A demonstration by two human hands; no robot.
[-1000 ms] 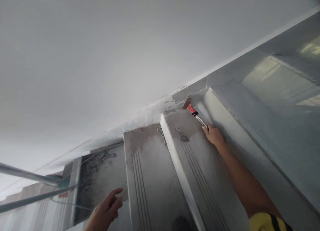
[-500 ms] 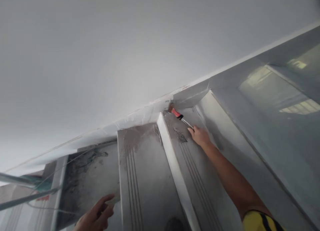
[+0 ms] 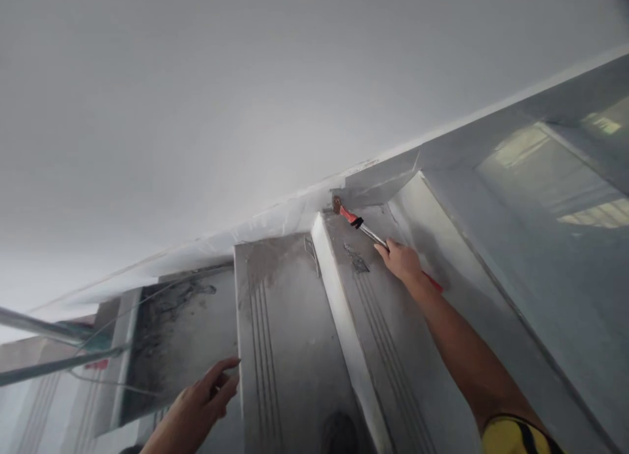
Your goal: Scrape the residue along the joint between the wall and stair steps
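Note:
My right hand (image 3: 403, 261) is closed around the metal shaft of a long tool (image 3: 371, 235). The tool has a red and black section and a brownish head, too blurred to name its kind. Its head rests at or close to the wall base, just above the corner of a grey stair tread (image 3: 388, 342). A rough dark patch (image 3: 357, 259) marks that tread near the shaft. Lower left, my left hand (image 3: 196, 405) has loosely bent fingers apart and holds nothing visible. Its fingertips are beside the edge of another grooved tread (image 3: 289, 329).
A white wall (image 3: 246, 100) runs along the stairs above a grey skirting strip (image 3: 452, 143). Metal bars (image 3: 59, 369) cross the left edge. A rough, dark-stained step (image 3: 187, 336) lies at left. A dark shoe (image 3: 340, 433) shows at the bottom.
My left hand has moved up and right, towards the tread edge. The tool's head stays near the same corner, and a red end now shows behind my right hand. The view has shifted slightly.

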